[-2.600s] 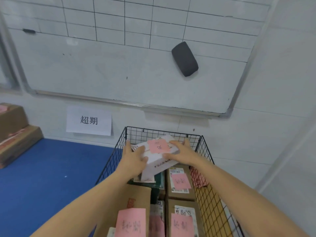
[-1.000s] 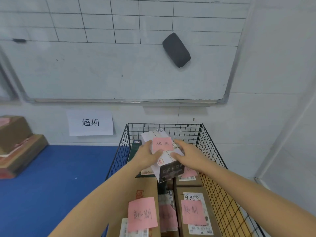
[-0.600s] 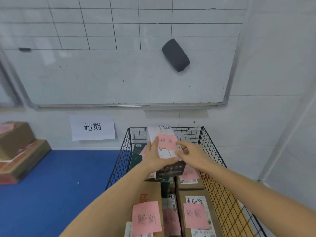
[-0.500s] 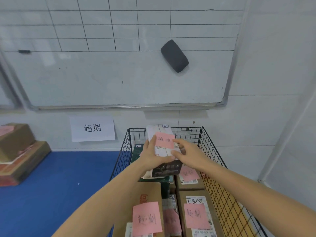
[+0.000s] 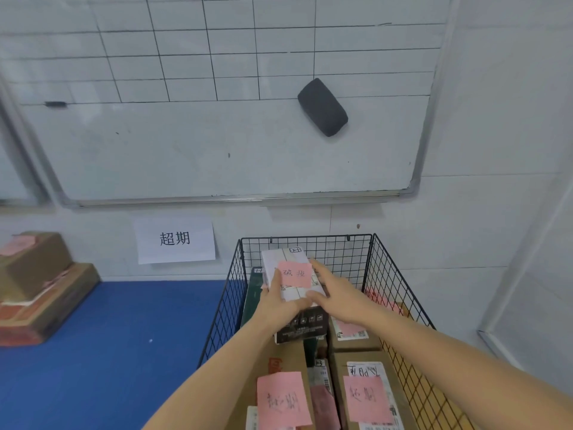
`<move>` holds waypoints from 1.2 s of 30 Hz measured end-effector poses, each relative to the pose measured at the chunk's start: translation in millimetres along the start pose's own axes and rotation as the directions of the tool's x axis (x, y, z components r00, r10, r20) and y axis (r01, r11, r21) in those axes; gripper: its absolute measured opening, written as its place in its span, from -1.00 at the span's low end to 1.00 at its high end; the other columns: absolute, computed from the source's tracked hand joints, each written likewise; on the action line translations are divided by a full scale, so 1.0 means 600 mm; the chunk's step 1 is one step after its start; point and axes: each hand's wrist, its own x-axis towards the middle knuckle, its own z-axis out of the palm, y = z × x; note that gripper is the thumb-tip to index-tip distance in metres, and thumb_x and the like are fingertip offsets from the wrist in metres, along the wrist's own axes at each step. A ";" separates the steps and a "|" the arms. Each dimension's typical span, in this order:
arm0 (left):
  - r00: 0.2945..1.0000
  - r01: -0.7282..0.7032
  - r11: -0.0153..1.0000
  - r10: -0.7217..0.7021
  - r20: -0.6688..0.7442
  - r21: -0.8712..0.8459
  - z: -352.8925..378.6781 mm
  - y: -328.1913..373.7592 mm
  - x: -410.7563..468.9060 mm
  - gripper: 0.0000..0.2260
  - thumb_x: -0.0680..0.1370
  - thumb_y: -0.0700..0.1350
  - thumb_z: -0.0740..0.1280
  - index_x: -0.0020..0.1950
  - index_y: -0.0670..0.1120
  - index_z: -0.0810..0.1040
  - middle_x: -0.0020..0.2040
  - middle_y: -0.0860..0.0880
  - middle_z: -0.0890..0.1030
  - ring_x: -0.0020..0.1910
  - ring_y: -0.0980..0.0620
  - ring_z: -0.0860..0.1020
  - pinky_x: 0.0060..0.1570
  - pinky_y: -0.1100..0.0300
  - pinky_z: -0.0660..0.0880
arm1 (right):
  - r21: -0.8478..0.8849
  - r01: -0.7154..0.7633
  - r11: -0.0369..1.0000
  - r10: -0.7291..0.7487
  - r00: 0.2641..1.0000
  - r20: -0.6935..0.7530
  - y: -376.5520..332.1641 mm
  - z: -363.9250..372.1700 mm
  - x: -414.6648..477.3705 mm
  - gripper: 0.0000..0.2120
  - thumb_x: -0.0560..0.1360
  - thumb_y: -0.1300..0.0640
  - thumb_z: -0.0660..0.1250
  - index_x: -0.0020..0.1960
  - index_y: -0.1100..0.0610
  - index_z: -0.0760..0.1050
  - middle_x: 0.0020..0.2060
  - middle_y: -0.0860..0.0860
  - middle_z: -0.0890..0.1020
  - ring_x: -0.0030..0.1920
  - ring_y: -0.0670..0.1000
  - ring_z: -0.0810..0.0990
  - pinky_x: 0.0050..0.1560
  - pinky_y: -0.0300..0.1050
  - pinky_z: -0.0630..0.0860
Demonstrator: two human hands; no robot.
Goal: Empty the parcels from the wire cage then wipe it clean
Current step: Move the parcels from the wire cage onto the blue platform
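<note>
- Head view: box (image 5: 283, 257) has come up off the parcels (image 5: 366, 358), now upright, centre frame, over the far end of the cage (image 5: 307, 236).
- My left hand (image 5: 279, 307) and right hand (image 5: 339, 301) clasp its sides.
- Cage remains full; I judge wiping far off.
- Cage wall close at left; floor (image 5: 124, 352), lower left, open.
</note>
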 end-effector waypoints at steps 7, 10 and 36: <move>0.999 -0.044 0.999 0.044 -0.017 -0.022 0.004 -0.006 0.002 0.23 0.08 0.47 0.37 0.56 0.07 -0.19 0.50 -0.07 0.18 0.43 -0.08 0.27 0.41 -0.06 0.28 | 0.006 -0.029 1.000 0.029 1.000 0.005 0.000 0.002 -0.003 -0.39 0.62 0.02 0.19 0.57 -0.10 -0.03 0.43 -0.07 0.38 0.33 -0.04 0.44 0.30 -0.06 0.44; 0.999 -0.031 0.998 0.030 -0.026 -0.047 0.007 -0.011 0.010 0.22 0.09 0.42 0.40 0.56 0.08 -0.17 0.49 -0.07 0.21 0.41 -0.08 0.30 0.39 -0.07 0.31 | -0.018 -0.017 1.000 0.016 0.999 -0.032 -0.004 -0.003 -0.007 -0.47 0.60 0.03 0.23 0.53 -0.06 0.16 0.40 -0.07 0.43 0.34 -0.06 0.43 0.31 -0.09 0.41; 0.969 -0.246 0.967 0.245 -0.032 -0.072 -0.110 0.067 -0.033 0.01 0.38 0.07 0.47 0.55 0.14 -0.22 0.50 -0.05 0.18 0.41 -0.09 0.28 0.40 -0.11 0.25 | -0.277 -0.036 0.960 -0.061 0.941 -0.332 -0.163 -0.100 -0.053 -0.37 0.58 -0.08 0.25 0.55 0.02 0.08 0.49 0.02 0.27 0.47 0.02 0.26 0.45 0.00 0.23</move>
